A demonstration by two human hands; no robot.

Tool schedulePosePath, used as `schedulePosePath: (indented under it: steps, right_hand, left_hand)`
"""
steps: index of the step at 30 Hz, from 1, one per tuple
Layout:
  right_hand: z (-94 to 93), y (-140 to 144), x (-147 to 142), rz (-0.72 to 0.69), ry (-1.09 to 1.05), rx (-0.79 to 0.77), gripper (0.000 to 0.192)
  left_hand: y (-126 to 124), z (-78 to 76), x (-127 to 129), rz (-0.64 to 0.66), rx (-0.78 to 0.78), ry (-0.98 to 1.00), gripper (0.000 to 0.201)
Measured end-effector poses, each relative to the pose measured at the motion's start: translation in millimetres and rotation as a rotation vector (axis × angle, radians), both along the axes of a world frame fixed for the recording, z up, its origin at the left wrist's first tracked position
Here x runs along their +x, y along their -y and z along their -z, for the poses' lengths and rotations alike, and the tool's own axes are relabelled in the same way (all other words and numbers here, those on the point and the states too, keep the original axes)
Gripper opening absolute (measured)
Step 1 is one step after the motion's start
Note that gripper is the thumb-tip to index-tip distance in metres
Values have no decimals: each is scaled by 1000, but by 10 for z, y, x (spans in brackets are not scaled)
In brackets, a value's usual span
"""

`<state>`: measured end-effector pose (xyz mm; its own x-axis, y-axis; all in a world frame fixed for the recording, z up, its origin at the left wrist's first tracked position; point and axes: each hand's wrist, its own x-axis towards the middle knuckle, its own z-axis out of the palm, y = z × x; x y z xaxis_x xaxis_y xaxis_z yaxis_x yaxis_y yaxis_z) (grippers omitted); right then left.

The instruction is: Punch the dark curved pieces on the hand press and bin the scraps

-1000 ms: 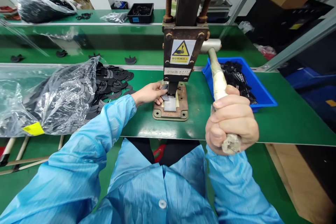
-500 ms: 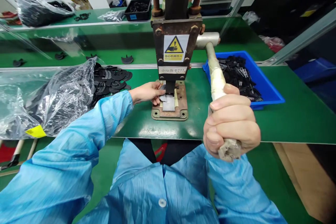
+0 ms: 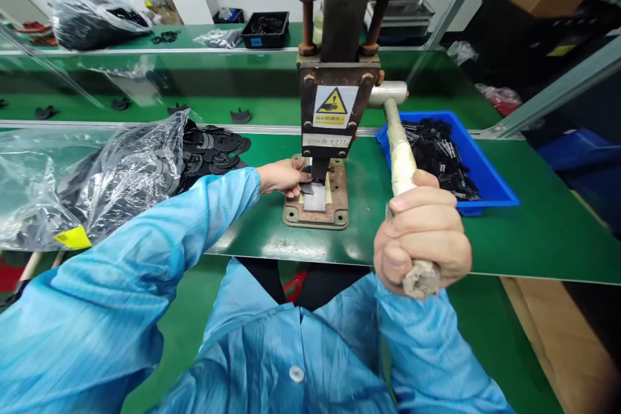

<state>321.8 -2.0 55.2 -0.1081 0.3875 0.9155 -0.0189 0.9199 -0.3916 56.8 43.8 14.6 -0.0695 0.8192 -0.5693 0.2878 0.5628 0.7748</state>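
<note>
A hand press (image 3: 339,74) with a yellow warning label stands upright on the green bench. My right hand (image 3: 423,233) is closed around its tape-wrapped lever handle (image 3: 400,149), which slopes down toward me. At the press base (image 3: 339,210), my left hand (image 3: 286,178) pinches a flat dark curved piece (image 3: 306,188) between thumb and fingers. The piece lies under the ram (image 3: 319,169), over a light metal plate (image 3: 315,199). Part of it is hidden by my fingers and the ram.
To the left, a clear plastic bag (image 3: 126,174) spills dark curved pieces (image 3: 218,145). A blue tray (image 3: 490,187) of small black parts sits right of the press. Several curved pieces lie on the rear strip, including one (image 3: 240,116). Behind stands a black bin (image 3: 264,31).
The view has tilted up slightly, bringing the green top of the press into sight. Both hands keep their holds; the lever stands at about the same angle.
</note>
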Motion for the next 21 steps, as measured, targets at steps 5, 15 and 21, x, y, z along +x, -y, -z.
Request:
schedulePosePath:
  steps: [5, 15, 21]
  right_hand:
    - [20, -67, -17, 14, -84, 62, 36]
    - [61, -422, -322, 92, -403, 343, 58]
    - [76, -454, -375, 99, -437, 369, 61]
  left_hand:
    - [197, 136, 154, -124, 156, -4, 24]
    - [1477, 385, -543, 181, 832, -588, 27]
    - [1497, 378, -1587, 125, 539, -1159, 38]
